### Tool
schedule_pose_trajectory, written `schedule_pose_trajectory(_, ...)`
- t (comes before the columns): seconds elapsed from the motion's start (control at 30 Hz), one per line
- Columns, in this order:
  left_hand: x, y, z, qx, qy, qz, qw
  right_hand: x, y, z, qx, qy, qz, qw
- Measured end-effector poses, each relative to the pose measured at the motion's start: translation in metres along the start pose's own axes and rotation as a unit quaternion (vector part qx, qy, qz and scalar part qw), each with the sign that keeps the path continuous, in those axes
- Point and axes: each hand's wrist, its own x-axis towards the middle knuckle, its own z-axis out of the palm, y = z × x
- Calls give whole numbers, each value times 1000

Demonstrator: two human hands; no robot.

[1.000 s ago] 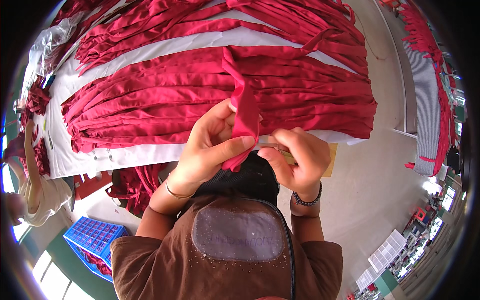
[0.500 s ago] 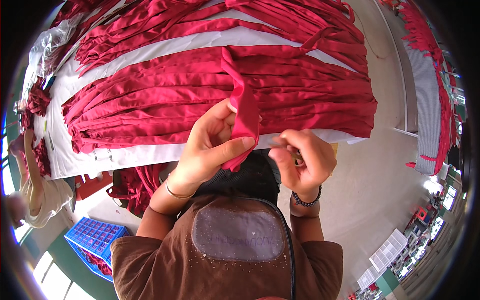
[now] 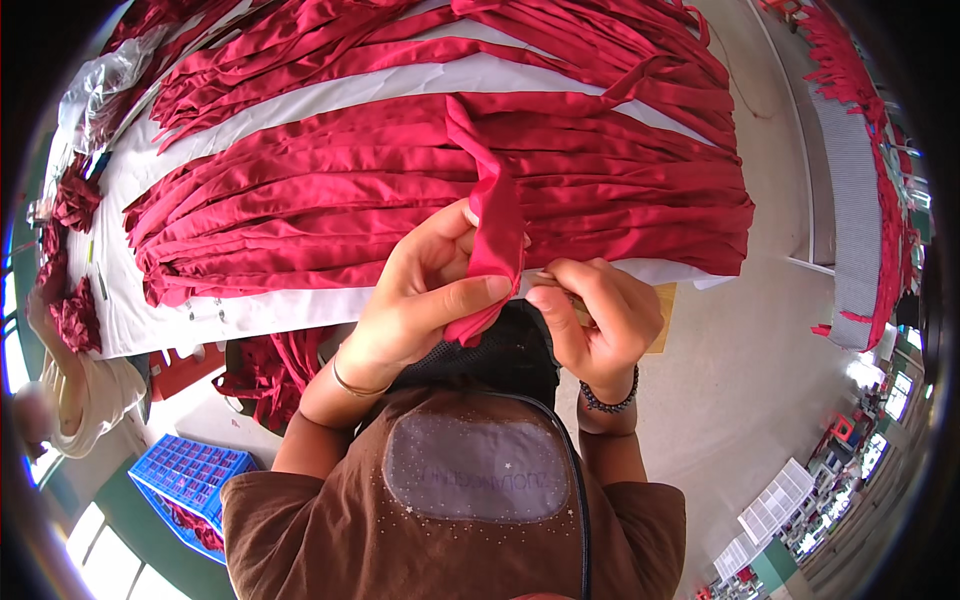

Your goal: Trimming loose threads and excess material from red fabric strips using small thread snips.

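Observation:
My left hand (image 3: 425, 295) grips a folded red fabric strip (image 3: 495, 225) that rises from the pile and hangs down past my thumb. My right hand (image 3: 600, 315) is closed next to it, fingertips pinching the strip's lower edge together with a small thin object that I cannot make out. Both hands are held over the near edge of a white-covered table (image 3: 250, 310). Many long red fabric strips (image 3: 330, 190) lie side by side in rows across that table.
Crumpled red fabric pieces (image 3: 75, 200) lie at the table's left end. A blue plastic crate (image 3: 185, 480) sits on the floor at lower left, with red scraps (image 3: 265, 370) under the table edge. Another person's pale sleeve (image 3: 75, 390) is at far left. More red fabric (image 3: 870, 150) hangs at right.
My right hand has drawn closer to the left and curled tighter at the strip's lower edge. The left hand keeps its hold on the strip.

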Motion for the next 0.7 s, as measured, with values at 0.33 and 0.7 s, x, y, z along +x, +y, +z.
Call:
schedule_pose_trajectory(0.33, 1, 0, -3, -38, -20, -14, 999, 1, -1, 1, 14, -5, 17, 1000)
schedule_pose_trajectory(0.7, 2, -3, -4, -8, -13, -9, 1000, 1, -3, 1, 42, -2, 28, 999)
